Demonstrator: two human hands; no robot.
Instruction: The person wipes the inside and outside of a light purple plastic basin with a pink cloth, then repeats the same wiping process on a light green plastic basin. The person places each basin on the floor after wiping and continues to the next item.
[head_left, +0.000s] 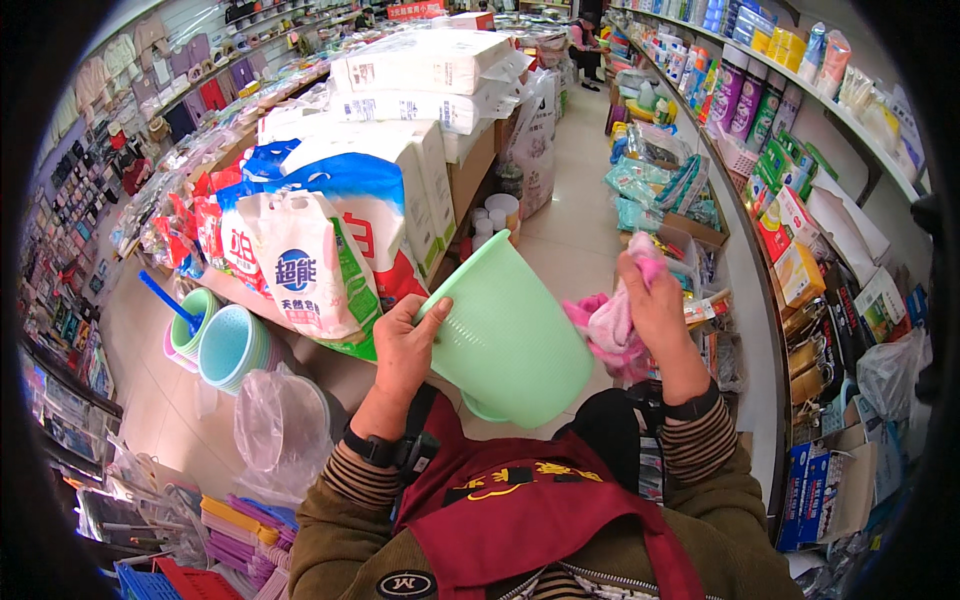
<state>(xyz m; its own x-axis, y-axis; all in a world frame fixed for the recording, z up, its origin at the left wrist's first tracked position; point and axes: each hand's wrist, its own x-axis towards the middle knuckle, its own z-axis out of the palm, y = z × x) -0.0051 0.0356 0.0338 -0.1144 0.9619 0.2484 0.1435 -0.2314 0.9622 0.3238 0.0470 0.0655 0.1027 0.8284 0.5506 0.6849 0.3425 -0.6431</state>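
Note:
My left hand (405, 341) grips the rim of a light green plastic bucket (517, 337), its thumb on the outer wall. The bucket is tilted on its side in front of my apron, its mouth towards the upper left and its base towards the lower right. To the right of the bucket, my right hand (656, 304) holds a bunched pink cloth (611, 326), part of which hangs near the bucket's wall. The bucket's inside is hidden from view.
Stacked buckets (232, 349) stand on the floor at left, one with a blue brush-like handle. Washing powder bags (300, 270) and wrapped paper packs (420, 67) fill the display ahead. Goods shelves (750, 225) line the right. A person (587, 45) sits at the aisle's far end.

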